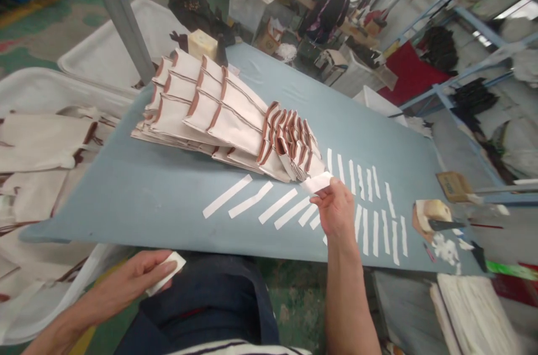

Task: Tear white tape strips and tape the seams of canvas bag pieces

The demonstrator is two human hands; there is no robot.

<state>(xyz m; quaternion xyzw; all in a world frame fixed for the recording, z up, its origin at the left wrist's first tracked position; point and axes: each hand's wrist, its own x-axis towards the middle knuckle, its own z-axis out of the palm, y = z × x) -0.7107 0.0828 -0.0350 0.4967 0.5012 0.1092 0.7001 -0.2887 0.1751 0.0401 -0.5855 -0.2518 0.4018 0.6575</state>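
Observation:
My right hand (336, 204) pinches one end of a white strip (317, 182) near the front end of the stacked cream fabric pieces. These pieces (241, 103) have brown edging and lie overlapped in rows on the blue-grey table. Around that hand, several more white strips (277, 206) are spread out in slanting rows. My left hand (145, 274) is closed on a small flat white piece (168, 272), held low off the table's near edge; I cannot tell if it is a folded strip or a pad.
White bins (25, 83) with cream fabric pieces stand left, beside a grey post (120, 13). A yellowish block (202, 44) sits behind the stack. Another block (437, 210), scissors (451, 225) and white scraps (446, 248) lie right. A person (332, 8) is in the background.

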